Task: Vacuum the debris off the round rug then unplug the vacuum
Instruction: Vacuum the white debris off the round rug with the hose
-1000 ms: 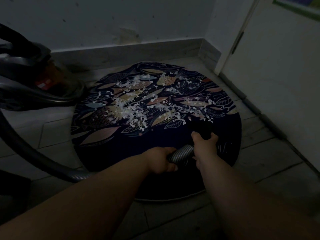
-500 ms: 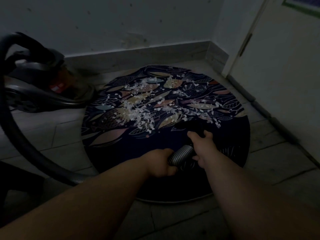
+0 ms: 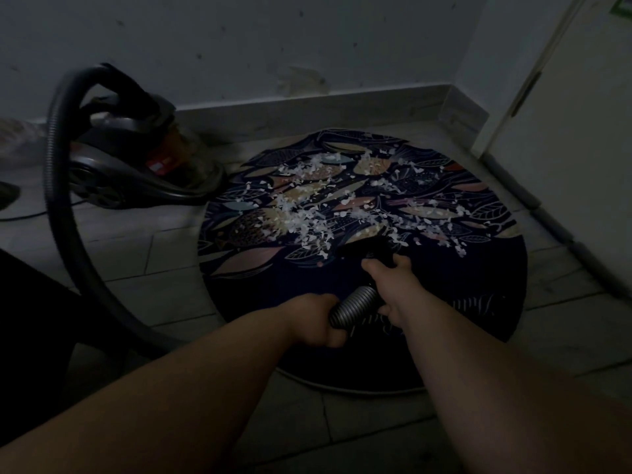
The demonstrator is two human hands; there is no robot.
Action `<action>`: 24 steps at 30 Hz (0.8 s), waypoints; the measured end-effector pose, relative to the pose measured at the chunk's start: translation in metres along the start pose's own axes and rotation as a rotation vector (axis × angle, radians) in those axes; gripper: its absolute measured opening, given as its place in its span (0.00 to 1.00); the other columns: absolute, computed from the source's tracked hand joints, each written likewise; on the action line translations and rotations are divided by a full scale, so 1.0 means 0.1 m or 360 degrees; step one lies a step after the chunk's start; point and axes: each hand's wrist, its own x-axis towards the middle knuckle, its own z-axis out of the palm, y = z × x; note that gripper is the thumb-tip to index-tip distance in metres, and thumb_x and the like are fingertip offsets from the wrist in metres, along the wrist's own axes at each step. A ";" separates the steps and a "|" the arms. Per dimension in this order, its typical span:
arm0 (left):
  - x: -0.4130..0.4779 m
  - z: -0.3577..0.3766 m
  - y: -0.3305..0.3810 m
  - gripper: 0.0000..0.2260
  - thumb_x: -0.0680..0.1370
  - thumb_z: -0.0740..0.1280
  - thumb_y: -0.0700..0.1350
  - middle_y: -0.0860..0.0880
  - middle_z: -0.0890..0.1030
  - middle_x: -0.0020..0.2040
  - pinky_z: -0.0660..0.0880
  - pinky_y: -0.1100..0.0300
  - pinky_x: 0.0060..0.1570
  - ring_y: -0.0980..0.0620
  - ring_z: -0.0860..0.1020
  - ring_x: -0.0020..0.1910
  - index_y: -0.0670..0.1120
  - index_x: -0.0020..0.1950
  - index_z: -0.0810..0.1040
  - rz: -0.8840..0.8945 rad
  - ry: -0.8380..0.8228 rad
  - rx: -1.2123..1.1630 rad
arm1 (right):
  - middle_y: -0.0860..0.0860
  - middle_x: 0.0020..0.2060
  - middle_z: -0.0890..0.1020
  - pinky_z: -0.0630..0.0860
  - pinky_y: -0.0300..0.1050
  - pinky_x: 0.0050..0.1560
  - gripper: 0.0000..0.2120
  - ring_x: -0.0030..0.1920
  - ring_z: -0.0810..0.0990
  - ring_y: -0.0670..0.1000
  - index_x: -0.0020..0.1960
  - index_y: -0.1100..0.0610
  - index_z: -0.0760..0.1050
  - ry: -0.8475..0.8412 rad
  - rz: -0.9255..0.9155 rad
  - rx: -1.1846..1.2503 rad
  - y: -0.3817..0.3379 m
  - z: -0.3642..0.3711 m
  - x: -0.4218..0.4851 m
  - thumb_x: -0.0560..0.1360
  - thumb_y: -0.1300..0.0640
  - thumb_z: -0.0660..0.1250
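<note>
Left hand [image 3: 316,321] grips ribbed hose [image 3: 355,306]; right hand [image 3: 393,285] grips dark nozzle [image 3: 366,249], tip indistinct against rug [image 3: 478,289].

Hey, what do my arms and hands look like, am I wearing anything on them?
Both forearms are bare to the frame edge, no sleeves. The left hand and right hand show no gloves, watch or rings, though the light is dim.

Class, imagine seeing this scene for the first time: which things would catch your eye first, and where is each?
White debris scattered over the far half of the dark round rug stands out most. In front, the left hand and right hand grip the ribbed hose, its black nozzle at the debris's near edge. The vacuum canister sits on the floor left of the rug, by the wall.
</note>
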 end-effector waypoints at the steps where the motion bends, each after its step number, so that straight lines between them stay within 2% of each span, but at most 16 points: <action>1: -0.02 0.00 -0.02 0.18 0.74 0.68 0.50 0.44 0.77 0.58 0.71 0.60 0.52 0.46 0.77 0.56 0.44 0.61 0.71 -0.0007 -0.0003 -0.0012 | 0.55 0.64 0.73 0.78 0.59 0.56 0.37 0.56 0.77 0.58 0.77 0.42 0.52 -0.0010 0.0000 -0.0002 0.01 0.03 -0.02 0.75 0.47 0.69; 5: -0.13 0.02 -0.14 0.18 0.74 0.68 0.50 0.44 0.77 0.58 0.70 0.61 0.51 0.46 0.76 0.56 0.44 0.61 0.70 -0.0020 -0.0004 -0.0051 | 0.55 0.65 0.72 0.75 0.62 0.60 0.37 0.58 0.77 0.59 0.76 0.42 0.53 -0.0069 0.0002 -0.0003 0.04 0.19 -0.06 0.74 0.46 0.70; 10: -0.22 -0.01 -0.31 0.24 0.73 0.70 0.57 0.46 0.76 0.59 0.69 0.62 0.51 0.48 0.75 0.58 0.46 0.63 0.70 -0.0074 -0.0022 -0.0080 | 0.56 0.66 0.73 0.75 0.63 0.60 0.37 0.58 0.77 0.60 0.75 0.41 0.54 -0.0111 0.0017 0.0005 0.05 0.40 -0.13 0.73 0.46 0.70; 15: -0.28 -0.07 -0.39 0.21 0.74 0.69 0.54 0.44 0.78 0.58 0.70 0.62 0.51 0.46 0.76 0.57 0.45 0.63 0.71 -0.0014 0.0109 -0.0048 | 0.56 0.68 0.71 0.75 0.67 0.60 0.40 0.60 0.76 0.61 0.77 0.41 0.52 -0.0132 0.0052 0.0114 -0.03 0.46 -0.25 0.73 0.45 0.72; 18: -0.31 -0.07 -0.44 0.21 0.74 0.69 0.52 0.43 0.78 0.57 0.72 0.59 0.52 0.45 0.77 0.55 0.46 0.63 0.71 0.0057 0.0153 -0.0027 | 0.57 0.68 0.70 0.77 0.66 0.56 0.45 0.59 0.77 0.61 0.78 0.40 0.47 -0.0146 0.0121 0.0171 0.01 0.46 -0.33 0.73 0.48 0.73; 21: -0.32 -0.07 -0.44 0.22 0.74 0.69 0.52 0.43 0.78 0.58 0.73 0.58 0.53 0.46 0.77 0.56 0.46 0.65 0.70 0.0051 0.0106 -0.0010 | 0.57 0.65 0.72 0.79 0.61 0.54 0.45 0.55 0.78 0.59 0.78 0.40 0.46 -0.0070 0.0111 0.0184 0.08 0.50 -0.40 0.74 0.51 0.73; 24: -0.28 -0.09 -0.45 0.23 0.74 0.70 0.51 0.44 0.77 0.59 0.72 0.59 0.54 0.46 0.76 0.57 0.46 0.66 0.69 0.0059 0.0138 -0.0086 | 0.55 0.54 0.74 0.80 0.56 0.50 0.40 0.49 0.77 0.57 0.76 0.42 0.50 0.0064 0.0053 0.0206 0.02 0.55 -0.35 0.74 0.54 0.71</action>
